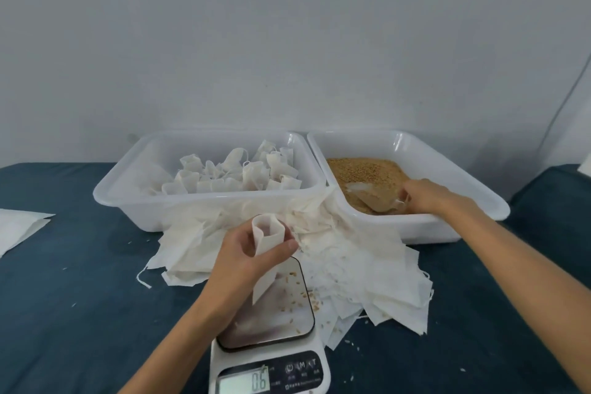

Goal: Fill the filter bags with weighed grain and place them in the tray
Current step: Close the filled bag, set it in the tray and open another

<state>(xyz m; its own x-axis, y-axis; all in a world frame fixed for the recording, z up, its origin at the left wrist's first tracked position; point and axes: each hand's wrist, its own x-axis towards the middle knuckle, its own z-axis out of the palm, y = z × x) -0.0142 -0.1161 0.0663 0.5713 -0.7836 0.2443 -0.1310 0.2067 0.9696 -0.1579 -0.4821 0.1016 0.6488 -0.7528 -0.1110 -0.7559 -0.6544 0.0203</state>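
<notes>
My left hand holds an empty white filter bag upright with its mouth spread, just above the kitchen scale. The scale's display reads 0.6 and a few grains lie on its platform. My right hand grips a clear scoop sunk in the brown grain inside the right white tray. The left white tray holds several filled filter bags.
A heap of flat empty filter bags lies between the trays and the scale. A white sheet rests at the left edge of the dark blue surface. Loose grains dot the cloth. A grey wall stands behind the trays.
</notes>
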